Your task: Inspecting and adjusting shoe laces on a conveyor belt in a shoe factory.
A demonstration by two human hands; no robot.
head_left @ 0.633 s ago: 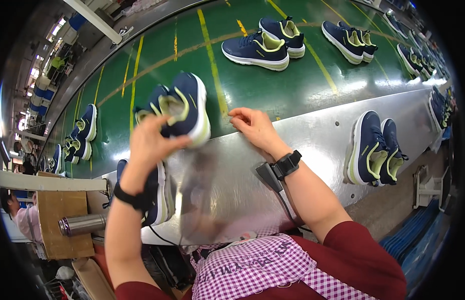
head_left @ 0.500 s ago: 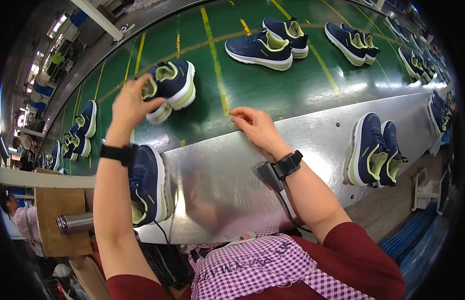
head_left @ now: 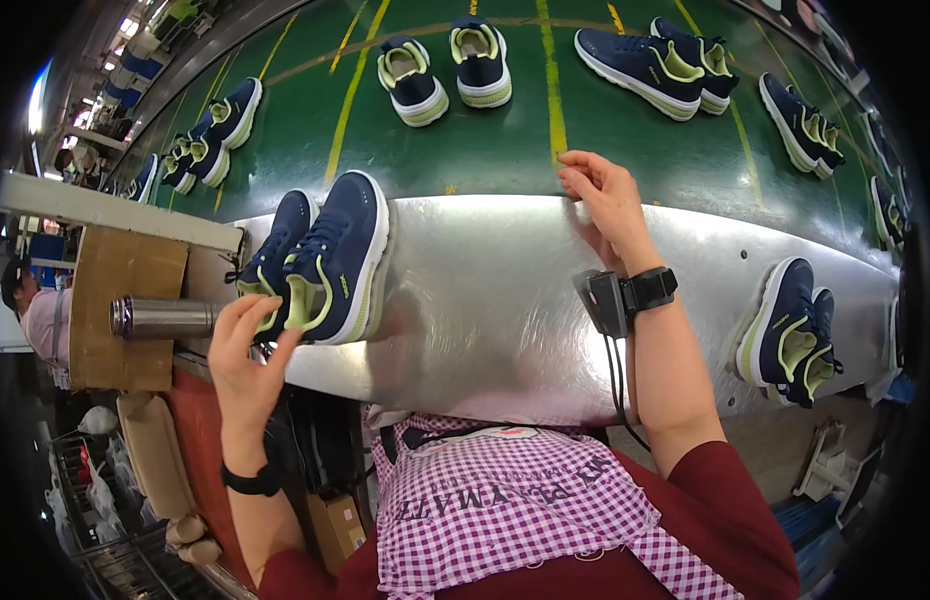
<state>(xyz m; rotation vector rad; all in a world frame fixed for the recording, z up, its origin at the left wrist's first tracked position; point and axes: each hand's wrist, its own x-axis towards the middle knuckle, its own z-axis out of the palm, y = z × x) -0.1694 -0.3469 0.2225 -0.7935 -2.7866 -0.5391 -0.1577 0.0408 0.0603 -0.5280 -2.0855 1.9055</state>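
Entry, left of frame: we record the left hand [head_left: 247,352], forearm rising from the lower edge with a dark band at the wrist, palm toward the camera, fingers curled at the heel ends of a pair of navy shoes [head_left: 320,262]. The fingertips touch the yellow-lined collars; the grip is loosely closed on the heel of the nearer shoe, though we cannot tell how firm the hold is.

The pair of navy shoes lies side by side on the shiny metal counter [head_left: 485,300], left of centre, toes pointing to the upper edge of the frame, white soles turned to the right.

Right hand [head_left: 603,200], centre right: forearm comes up from the lower right in a dark red sleeve, a black wrist device [head_left: 625,296] with a cable strapped on. The hand rests at the far edge of the counter where it meets the green conveyor belt [head_left: 505,140]; the fingers are bent and hold nothing.

On the belt, upper frame: a two-shoe pair [head_left: 447,68] at top centre, a further pair [head_left: 657,66] to its right, others along both rims.

Another pair [head_left: 790,335] sits on the counter at the right edge.

A steel flask [head_left: 163,317] lies on a brown board [head_left: 120,300] at far left.
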